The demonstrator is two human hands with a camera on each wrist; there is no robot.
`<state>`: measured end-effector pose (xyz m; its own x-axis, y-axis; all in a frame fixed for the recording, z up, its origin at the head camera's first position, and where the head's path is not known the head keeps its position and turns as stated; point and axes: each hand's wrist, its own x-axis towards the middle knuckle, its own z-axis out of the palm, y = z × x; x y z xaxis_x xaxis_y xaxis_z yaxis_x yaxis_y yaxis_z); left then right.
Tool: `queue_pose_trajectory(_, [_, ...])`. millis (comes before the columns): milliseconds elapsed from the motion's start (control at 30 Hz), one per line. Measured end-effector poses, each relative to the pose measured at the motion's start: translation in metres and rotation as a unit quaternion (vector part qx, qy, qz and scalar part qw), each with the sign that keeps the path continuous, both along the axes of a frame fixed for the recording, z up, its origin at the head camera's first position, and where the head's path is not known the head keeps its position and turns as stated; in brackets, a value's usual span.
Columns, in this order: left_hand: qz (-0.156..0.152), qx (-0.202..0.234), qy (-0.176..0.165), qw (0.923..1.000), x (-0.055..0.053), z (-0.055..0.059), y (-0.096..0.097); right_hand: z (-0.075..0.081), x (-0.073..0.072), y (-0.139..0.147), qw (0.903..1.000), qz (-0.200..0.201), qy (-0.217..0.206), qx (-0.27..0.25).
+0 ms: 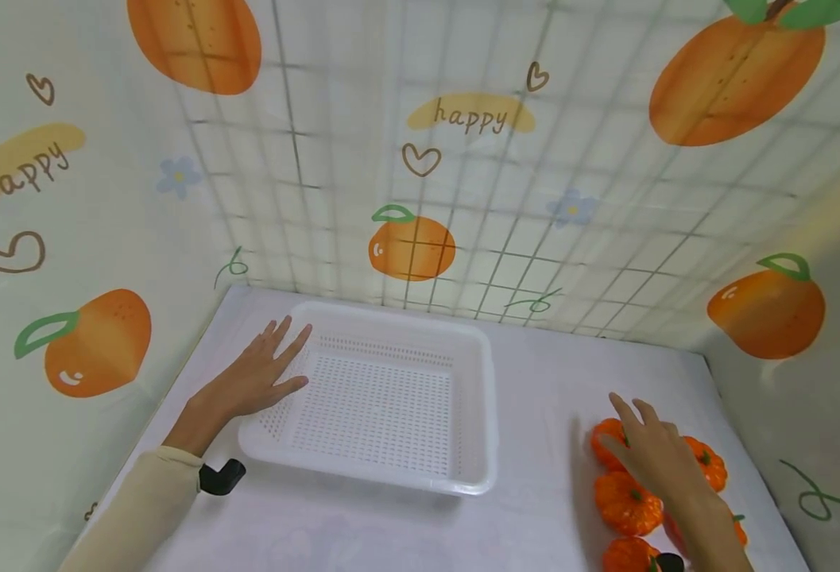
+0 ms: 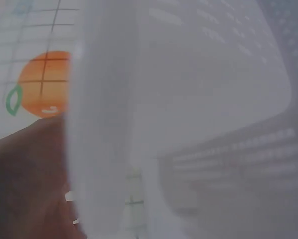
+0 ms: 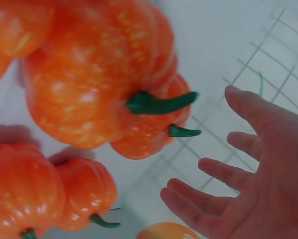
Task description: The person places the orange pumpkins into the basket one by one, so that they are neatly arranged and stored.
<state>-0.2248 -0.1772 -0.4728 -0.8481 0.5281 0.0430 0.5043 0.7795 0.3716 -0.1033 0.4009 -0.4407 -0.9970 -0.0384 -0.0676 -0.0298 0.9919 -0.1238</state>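
A white plastic basket (image 1: 384,413) with a perforated floor stands on the table. My left hand (image 1: 265,373) is spread over its left rim, fingers straight; whether it touches the rim I cannot tell. In the left wrist view the blurred basket wall (image 2: 189,74) covers most of the hand. Over a group of small orange pumpkins (image 1: 629,503) with green stems hovers my right hand (image 1: 659,453), fingers spread and nothing held. The right wrist view has a large pumpkin (image 3: 94,74) beside that hand (image 3: 258,174), apart from its fingertips. My forearm hides some pumpkins.
The white tabletop (image 1: 541,421) runs between basket and pumpkins. Cloth walls (image 1: 341,159) printed with oranges and grid lines rise at the back and both sides. The pumpkins lie near the right wall (image 1: 784,413).
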Motion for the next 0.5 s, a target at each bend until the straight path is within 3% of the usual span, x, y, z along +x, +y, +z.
queue_pose_trajectory(167, [0.025, 0.009, -0.035, 0.9991, -0.002, -0.002, -0.005, -0.006, 0.000, 0.009, 0.9987, -0.022, -0.038, -0.026])
queue_pose_trajectory(500, [0.052, 0.081, -0.071, 0.9928, -0.010, -0.016, -0.007, -0.016, -0.009, 0.022, 0.9943, -0.038, -0.086, -0.050])
